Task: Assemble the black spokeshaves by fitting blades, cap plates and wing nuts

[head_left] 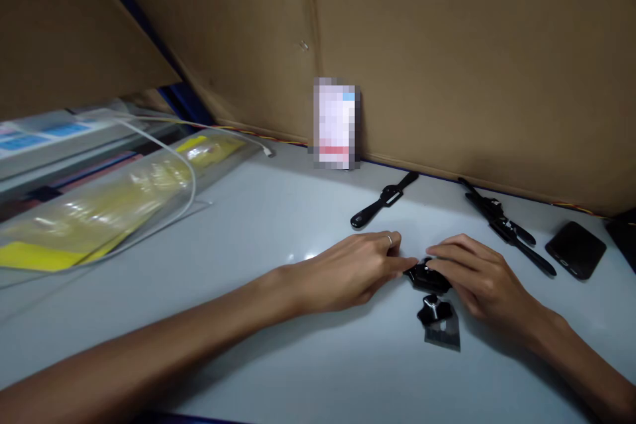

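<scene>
A black spokeshave body (426,278) lies on the table between my hands. My left hand (370,264), with a ring on one finger, is closed at its left end. My right hand (479,275) has its fingertips on the spokeshave's right side and top; they partly cover it, so the small fittings there are hard to see. Just in front of it a black lever cap (433,309) rests on a flat metal blade (444,334). Beyond my left hand lies another black spokeshave (385,199), with more black spokeshaves (504,225) bunched at the right.
A black phone (576,250) lies at the right. A blurred-out upright card or box (336,124) leans on the brown back panel (472,66). On the left are a plastic bag with yellow contents (124,202) and a white cable (193,179) across it.
</scene>
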### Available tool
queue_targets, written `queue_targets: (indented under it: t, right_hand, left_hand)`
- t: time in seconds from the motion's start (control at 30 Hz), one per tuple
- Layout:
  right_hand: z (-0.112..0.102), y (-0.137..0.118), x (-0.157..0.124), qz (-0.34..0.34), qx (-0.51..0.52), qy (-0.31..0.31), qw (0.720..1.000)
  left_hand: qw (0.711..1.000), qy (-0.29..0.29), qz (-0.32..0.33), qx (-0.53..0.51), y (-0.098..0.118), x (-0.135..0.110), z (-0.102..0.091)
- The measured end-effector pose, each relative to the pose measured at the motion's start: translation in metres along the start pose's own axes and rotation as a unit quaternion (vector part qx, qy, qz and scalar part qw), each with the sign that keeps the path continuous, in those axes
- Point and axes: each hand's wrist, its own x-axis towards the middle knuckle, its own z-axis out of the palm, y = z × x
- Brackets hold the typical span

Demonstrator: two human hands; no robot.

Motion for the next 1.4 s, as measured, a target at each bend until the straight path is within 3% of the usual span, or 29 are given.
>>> queue_targets:
  t: [0.27,0.53,0.77,0.83,1.13,1.4]
  right_hand:
    - [0.003,-0.001,0.0,0.005,0.04,-0.008,0.999]
    - [0.002,0.005,0.001,-0.048,0.043,0.018,0.998]
    - [0.0,0.003,-0.006,0.1,0.029,0.082,0.991]
    - [0.005,0.001,-0.005,0.12,0.032,0.07,0.99]
    - [0.015,-0.004,-0.002,0.062,0.059,0.048,0.995]
    - [0.011,0.001,-0.004,0.098,0.01,0.088,0.991]
  left_hand:
    - [1.0,0.0,0.014,0.003,-0.002,0.0,0.0]
    - [0.999,-0.011,0.038,0.024,-0.002,0.001,-0.002]
    - [1.0,0.006,-0.014,0.027,-0.002,0.001,0.001]
    - [0.999,0.011,-0.012,0.03,-0.002,0.001,0.002]
    - [0.999,0.006,-0.014,0.032,-0.002,0.001,0.002]
    - [0.999,-0.001,-0.023,0.044,-0.001,0.002,0.002]
